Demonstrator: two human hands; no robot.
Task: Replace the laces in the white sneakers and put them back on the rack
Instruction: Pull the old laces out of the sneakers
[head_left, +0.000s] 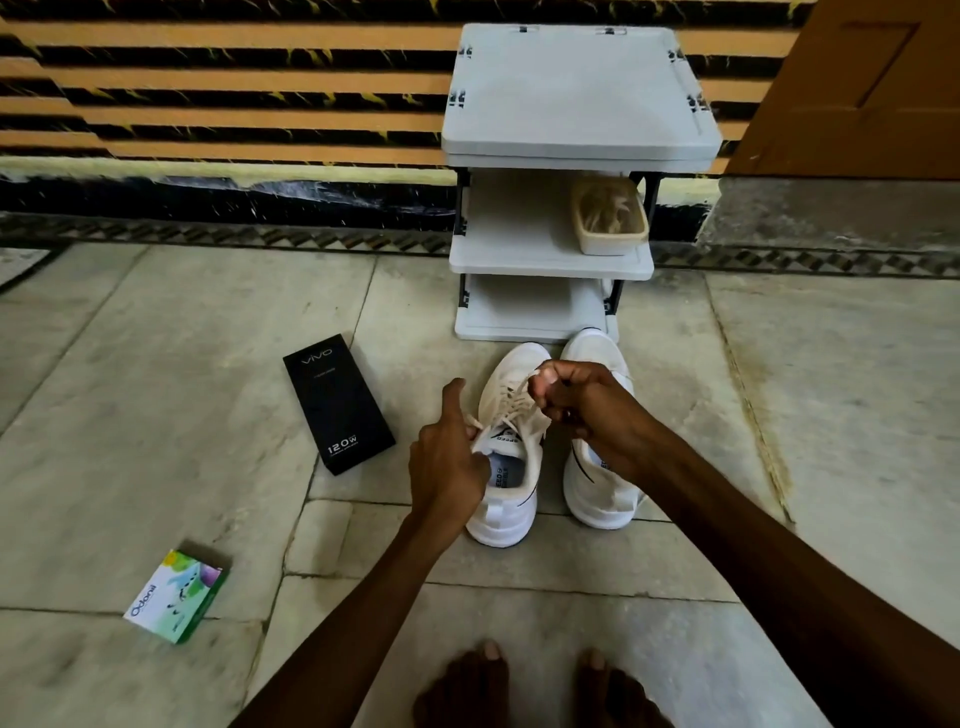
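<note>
Behind, the rack's (550, 265) tub (613, 245) holds laces (608, 208); left hand (447, 462) and right hand (587, 405) fingers (550, 376) pinch the sneaker's (506, 499) lace (511, 400).

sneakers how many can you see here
2. One sneaker sits before the rack, its laces pinched by the left hand and right hand; the second sneaker stands beside it. None on the rack.

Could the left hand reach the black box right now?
Probably yes: only bare floor lies between the left hand and the black box, though it pinches a lace and must let go first.
</note>
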